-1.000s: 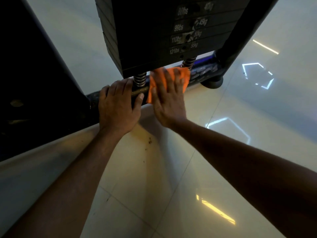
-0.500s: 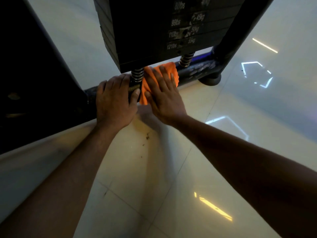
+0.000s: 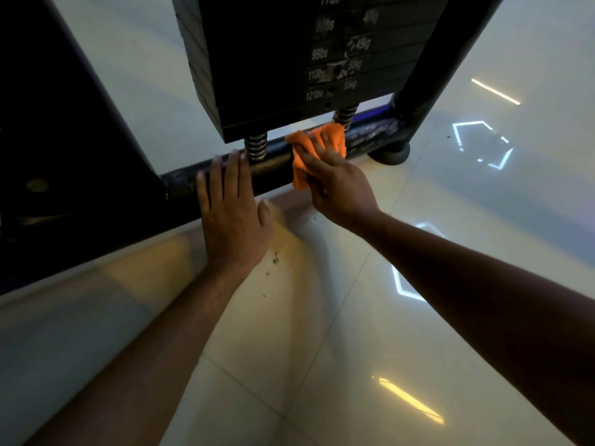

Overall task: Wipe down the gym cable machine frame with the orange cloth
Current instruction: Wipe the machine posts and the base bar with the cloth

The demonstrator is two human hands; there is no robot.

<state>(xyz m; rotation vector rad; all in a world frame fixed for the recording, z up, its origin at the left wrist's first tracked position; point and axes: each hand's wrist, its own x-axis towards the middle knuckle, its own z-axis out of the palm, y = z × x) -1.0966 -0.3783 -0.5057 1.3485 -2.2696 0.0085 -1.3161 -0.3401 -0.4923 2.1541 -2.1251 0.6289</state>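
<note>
The right hand point(image 3: 335, 181) presses the orange cloth point(image 3: 317, 149) onto the machine's base bar point(image 3: 277, 169) with straight fingers, while the left hand point(image 3: 231, 207) rests flat, fingers extended, beside it.

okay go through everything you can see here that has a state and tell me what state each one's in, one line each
Orange cloth: crumpled, draped over the bottom bar, under the right hand.
Right hand: fingers fairly straight, pressing the cloth on the bar.
Left hand: flat, fingers straight, resting on the bar, holding nothing.
Bottom bar: bare between the hands.
Weight stack: lowered, sitting on two springs.
Floor: glossy, a few dark specks near the left wrist.
</note>
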